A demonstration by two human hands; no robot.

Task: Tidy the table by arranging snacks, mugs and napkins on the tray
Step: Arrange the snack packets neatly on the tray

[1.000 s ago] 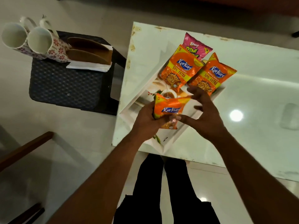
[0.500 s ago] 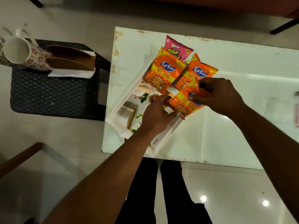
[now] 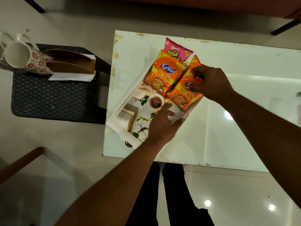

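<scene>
A white tray (image 3: 123, 104) with a printed tea-cup picture lies slanted on the white table (image 3: 244, 131). On its far end are a pink Bingo packet (image 3: 178, 52) and an orange Kurkure packet (image 3: 163, 74). Beside them lies a second orange Kurkure packet (image 3: 183, 97), with my right hand (image 3: 211, 84) shut on its upper end. Another orange packet (image 3: 195, 60) peeks out behind that hand. My left hand (image 3: 162, 126) rests open on the tray's near right side, fingers spread. Two floral mugs (image 3: 24, 58) lie tipped beside white napkins (image 3: 71, 77) on a stool to the left.
The dark woven stool (image 3: 48, 98) stands left of the table, and a brown wooden holder (image 3: 70, 62) sits on the napkins. My legs are at the table's near edge. A wooden chair arm (image 3: 19, 162) shows at lower left.
The orange packet went from my left hand to my right and now lies on the tray beside the other packets. My left hand has let go and dropped to the tray.
</scene>
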